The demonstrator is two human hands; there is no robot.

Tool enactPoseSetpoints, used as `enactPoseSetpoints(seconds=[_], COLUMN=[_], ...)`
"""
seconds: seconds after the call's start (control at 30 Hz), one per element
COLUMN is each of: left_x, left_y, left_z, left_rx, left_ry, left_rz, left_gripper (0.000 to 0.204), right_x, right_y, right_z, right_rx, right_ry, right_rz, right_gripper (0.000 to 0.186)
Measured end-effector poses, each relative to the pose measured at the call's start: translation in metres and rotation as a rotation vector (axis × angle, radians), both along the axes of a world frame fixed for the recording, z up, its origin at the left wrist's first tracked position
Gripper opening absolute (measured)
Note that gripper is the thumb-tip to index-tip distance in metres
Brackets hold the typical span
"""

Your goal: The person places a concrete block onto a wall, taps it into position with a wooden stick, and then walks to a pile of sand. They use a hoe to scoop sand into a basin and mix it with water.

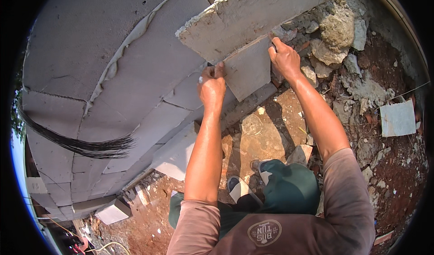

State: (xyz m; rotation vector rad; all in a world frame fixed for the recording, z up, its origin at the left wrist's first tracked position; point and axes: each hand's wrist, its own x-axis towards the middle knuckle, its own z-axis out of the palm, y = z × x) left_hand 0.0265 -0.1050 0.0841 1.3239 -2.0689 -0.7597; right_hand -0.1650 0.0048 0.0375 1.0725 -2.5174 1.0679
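Between my two hands is a flat, squarish grey block piece (pixel 248 70), tilted, its upper edge close against a larger rough-edged grey slab (pixel 253 20). My left hand (pixel 211 85) is closed at the piece's upper left corner, thumb on the edge. At the upper right corner my right hand (pixel 285 58) is closed too, with the index finger stretched along the edge. The undersides of both grips are hidden. A wall of large grey blocks (pixel 149 74) runs along my left, with mortar squeezed out of one joint.
Broken rubble (pixel 334 33) is heaped at the far right. A pale square tile piece (pixel 398 118) lies on the reddish soil. Near my feet are a flat stone (pixel 260 135) and a loose grey block (pixel 176 151). Another block (pixel 113 211) lies at the wall's foot. Dark bristles (pixel 86 142) cross the left side.
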Motion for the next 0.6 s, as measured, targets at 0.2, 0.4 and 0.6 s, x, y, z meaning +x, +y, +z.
enactPoseSetpoints(seconds=[0.2,0.4,0.6], left_x=[-0.001,-0.005,0.000], left_y=[-0.007,-0.012,-0.017], left_z=[0.002,-0.006,-0.004], left_rx=[0.096,0.070,0.094], left_ry=[-0.063,-0.049,-0.055], left_rz=[0.018,-0.031,-0.082], left_gripper=[0.044,0.050,0.049], right_x=[0.018,0.066,0.121], right_y=[0.022,0.096,0.200], right_z=[0.002,-0.077,-0.136], right_rx=[0.095,0.059,0.182], right_ry=[-0.213,-0.478,-0.711], right_rz=[0.110,0.232,0.098], right_gripper=[0.052,0.051,0.045])
